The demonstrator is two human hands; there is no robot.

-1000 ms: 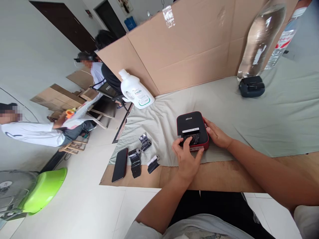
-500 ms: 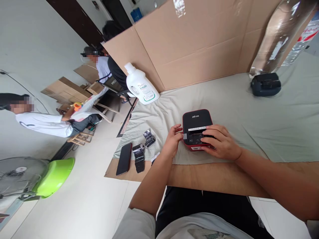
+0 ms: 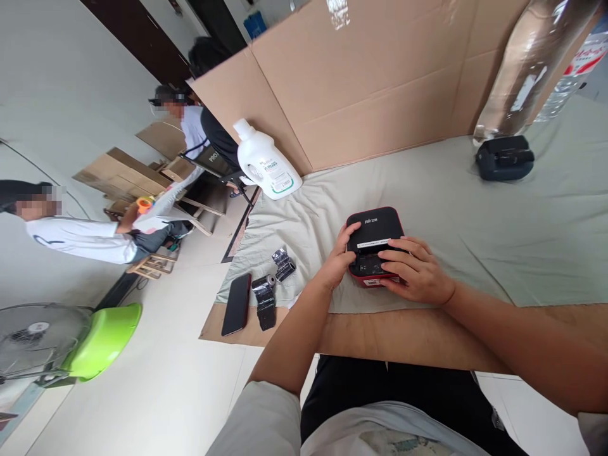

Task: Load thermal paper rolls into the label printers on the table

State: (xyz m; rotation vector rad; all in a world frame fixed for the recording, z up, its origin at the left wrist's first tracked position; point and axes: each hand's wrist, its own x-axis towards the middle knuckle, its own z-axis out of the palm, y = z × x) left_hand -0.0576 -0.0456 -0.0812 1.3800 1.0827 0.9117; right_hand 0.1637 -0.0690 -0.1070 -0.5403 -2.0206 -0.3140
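Note:
A black label printer (image 3: 375, 221) with a red rim and a white strip across its top sits on the cloth in front of me. My left hand (image 3: 338, 256) grips its left side, fingers along the edge and thumb on the front left corner. Across from it, my right hand (image 3: 415, 269) holds the right side, its fingers lying over the recessed front part and the thumb low at the front. Left of the printer lie two short rolls of shiny black film (image 3: 264, 285) (image 3: 284, 267), each partly unrolled. A dark phone (image 3: 236, 304) lies beside them.
A white detergent bottle (image 3: 268, 164) stands at the back left before a cardboard panel (image 3: 380, 82). At the back right are a dark device (image 3: 504, 158) and plastic bottles (image 3: 560, 95). People sit at the left, beyond the table. A fan (image 3: 35, 335) and green basin (image 3: 107, 342) stand lower left.
My left hand has moved up and right onto the printer's edge, and the grey tab seen there before is now covered. My right fingers have shifted slightly left over the front part.

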